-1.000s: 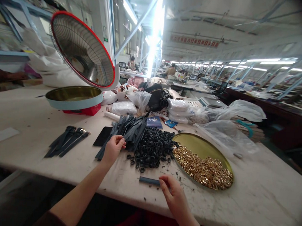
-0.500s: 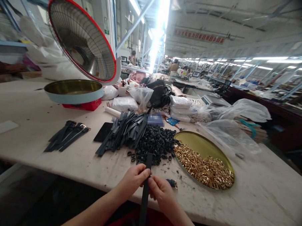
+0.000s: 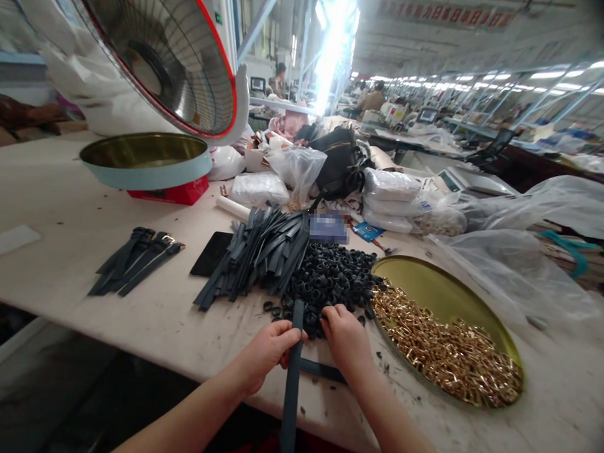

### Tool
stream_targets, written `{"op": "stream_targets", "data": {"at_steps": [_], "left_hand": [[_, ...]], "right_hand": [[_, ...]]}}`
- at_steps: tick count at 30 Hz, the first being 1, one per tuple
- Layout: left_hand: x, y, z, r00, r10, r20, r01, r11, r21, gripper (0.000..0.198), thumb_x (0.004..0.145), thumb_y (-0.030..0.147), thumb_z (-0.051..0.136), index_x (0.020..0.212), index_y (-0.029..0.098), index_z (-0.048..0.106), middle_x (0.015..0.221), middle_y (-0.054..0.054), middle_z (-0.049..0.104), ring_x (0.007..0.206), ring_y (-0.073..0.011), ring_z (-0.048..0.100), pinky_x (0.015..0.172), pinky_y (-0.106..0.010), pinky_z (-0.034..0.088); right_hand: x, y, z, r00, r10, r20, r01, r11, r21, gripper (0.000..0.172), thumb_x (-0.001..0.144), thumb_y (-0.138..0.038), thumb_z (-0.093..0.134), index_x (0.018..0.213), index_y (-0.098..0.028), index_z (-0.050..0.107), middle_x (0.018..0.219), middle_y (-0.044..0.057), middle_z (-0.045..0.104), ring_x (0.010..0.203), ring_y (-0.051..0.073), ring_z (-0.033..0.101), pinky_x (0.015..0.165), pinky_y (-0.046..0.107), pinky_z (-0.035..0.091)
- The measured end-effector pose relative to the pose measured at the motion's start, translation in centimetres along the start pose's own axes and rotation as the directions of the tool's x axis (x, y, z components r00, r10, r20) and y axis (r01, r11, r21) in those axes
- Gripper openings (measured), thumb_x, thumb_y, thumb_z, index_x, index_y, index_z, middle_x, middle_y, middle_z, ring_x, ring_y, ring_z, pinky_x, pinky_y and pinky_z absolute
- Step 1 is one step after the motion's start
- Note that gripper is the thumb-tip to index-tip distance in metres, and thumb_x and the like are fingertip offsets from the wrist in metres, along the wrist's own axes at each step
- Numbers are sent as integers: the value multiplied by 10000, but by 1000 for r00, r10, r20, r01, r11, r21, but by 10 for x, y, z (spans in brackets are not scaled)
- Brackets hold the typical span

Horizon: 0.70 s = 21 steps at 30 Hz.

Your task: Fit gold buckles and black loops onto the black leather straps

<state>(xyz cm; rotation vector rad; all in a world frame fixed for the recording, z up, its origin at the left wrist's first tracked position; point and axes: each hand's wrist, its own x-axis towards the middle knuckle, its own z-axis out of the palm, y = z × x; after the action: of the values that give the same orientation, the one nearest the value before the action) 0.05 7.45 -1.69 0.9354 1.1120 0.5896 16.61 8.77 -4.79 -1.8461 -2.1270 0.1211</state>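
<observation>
My left hand (image 3: 271, 349) is closed around a dark strap (image 3: 292, 386), thumb on top; the strap runs from the heap toward my lap. My right hand (image 3: 347, 339) reaches to the near right edge of a heap of small black strap loops (image 3: 337, 278). Its fingers are bent together at the loops, and what they pinch, if anything, is hidden. Another dark strap piece (image 3: 320, 369) lies on the table and passes behind my right wrist. Left of the loops is a pile of dark straps (image 3: 263, 251). Gold-coloured buckles (image 3: 451, 346) fill part of a round tray (image 3: 430, 279) at right.
Several straps with buckles (image 3: 135, 262) lie at left. Beyond them a round tin (image 3: 144, 173) sits on a red box (image 3: 171, 191), below a red-rimmed fan heater (image 3: 164, 60). Plastic-wrapped packs (image 3: 391, 190), a black bag (image 3: 338, 158) and plastic sheeting (image 3: 510, 269) crowd the back.
My right hand has left the strap and moved up and right to the loops. My left hand keeps hold of the strap. The view has shifted slightly.
</observation>
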Motion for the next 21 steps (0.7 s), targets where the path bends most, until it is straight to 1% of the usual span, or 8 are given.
{"op": "stream_targets", "data": {"at_steps": [3, 6, 9, 11, 13, 15, 18, 21], "left_hand": [[6, 2, 1, 999, 50, -18, -50, 999, -12, 223, 768, 309, 446, 871, 134, 537, 698, -7, 583, 600, -93, 515, 512, -183, 359], [11, 12, 2, 973, 222, -67, -221, 975, 15, 220, 802, 289, 384, 943, 152, 483, 708, 6, 565, 645, -108, 539, 588, -214, 413], [11, 20, 1, 922, 384, -42, -360, 894, 267, 189, 813, 259, 347, 905, 167, 484, 598, 49, 485, 520, -93, 480, 517, -203, 374], [7, 18, 0, 913, 407, 19, -370, 808, 457, 198, 825, 278, 336, 814, 173, 504, 550, 56, 452, 478, -91, 437, 474, -200, 321], [-1, 9, 1, 922, 382, 62, -346, 743, 572, 261, 840, 320, 322, 726, 175, 506, 533, 52, 443, 475, -93, 421, 461, -204, 284], [-9, -1, 5, 932, 355, 78, -322, 707, 629, 308, 847, 347, 307, 685, 176, 504, 516, 49, 437, 481, -98, 417, 462, -209, 265], [-20, -10, 13, 938, 335, 90, -310, 692, 652, 310, 843, 350, 309, 666, 177, 495, 505, 49, 437, 495, -104, 428, 472, -210, 259], [-30, -9, 19, 940, 326, 98, -311, 708, 634, 307, 838, 352, 312, 638, 180, 469, 491, 54, 423, 485, -104, 425, 477, -206, 266]], "right_hand": [[-3, 0, -1, 997, 74, 3, -73, 974, 216, 117, 779, -105, 479, 757, -201, 544, 774, 43, 528, 734, 177, 509, 647, 267, 344], [-3, 1, -3, 987, 157, 15, -149, 902, 406, 112, 736, -93, 500, 714, -199, 528, 771, 31, 504, 729, 170, 492, 666, 274, 345], [-2, 3, -5, 981, 194, 14, -175, 848, 500, 92, 685, -112, 542, 681, -197, 509, 770, 19, 488, 726, 167, 480, 689, 286, 355], [-5, 5, -6, 973, 230, 34, -205, 779, 593, 92, 666, -162, 574, 653, -196, 489, 721, 6, 478, 694, 165, 473, 677, 295, 371], [-12, 6, -8, 962, 258, 93, -248, 673, 697, 137, 672, -254, 594, 638, -195, 476, 641, -12, 472, 628, 156, 475, 625, 296, 396], [-21, 5, -10, 948, 268, 173, -296, 534, 792, 213, 701, -372, 574, 648, -189, 479, 594, -20, 486, 578, 145, 495, 580, 291, 424], [-38, -1, -16, 926, 276, 257, -343, 329, 880, 322, 735, -498, 510, 700, -178, 505, 621, -11, 534, 582, 135, 542, 589, 289, 461], [-53, -6, -24, 906, 295, 302, -362, 176, 915, 337, 704, -496, 572, 816, -180, 547, 691, -3, 577, 590, 118, 556, 614, 281, 468]]}}
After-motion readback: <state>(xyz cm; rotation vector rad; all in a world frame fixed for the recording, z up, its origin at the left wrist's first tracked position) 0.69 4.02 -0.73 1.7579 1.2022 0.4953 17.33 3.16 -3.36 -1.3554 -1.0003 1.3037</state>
